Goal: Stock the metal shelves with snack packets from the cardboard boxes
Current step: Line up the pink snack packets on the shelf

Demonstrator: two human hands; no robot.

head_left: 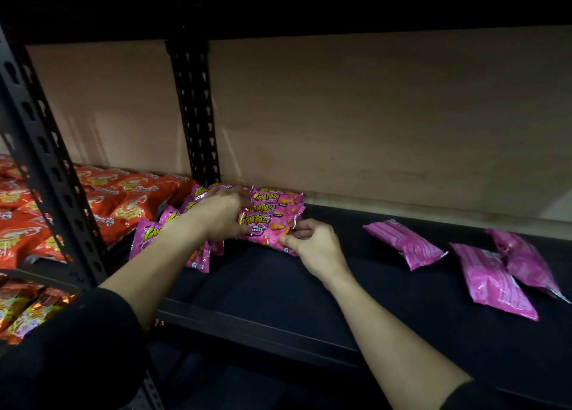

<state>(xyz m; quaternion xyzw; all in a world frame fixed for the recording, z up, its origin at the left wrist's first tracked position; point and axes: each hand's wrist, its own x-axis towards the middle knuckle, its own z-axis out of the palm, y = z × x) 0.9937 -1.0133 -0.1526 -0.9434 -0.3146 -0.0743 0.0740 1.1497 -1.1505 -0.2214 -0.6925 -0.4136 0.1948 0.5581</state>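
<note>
A stack of pink Corntoz snack packets [272,217] lies at the back left of the black metal shelf [278,285]. My left hand [221,216] rests on the stack's left side with fingers curled over the packets. At the front right corner of the lowest packet, my right hand [309,242] pinches its edge. More pink packets [148,233] stand in a row to the left, partly hidden by my left forearm. Three pink packets [405,244] [492,281] [523,259] lie face down on the shelf's right part.
Orange snack packets [123,199] fill the neighbouring bay on the left, behind a black perforated upright [49,168]. A second upright [195,112] stands at the back against the beige wall. More orange packets [21,307] sit on the lower left shelf.
</note>
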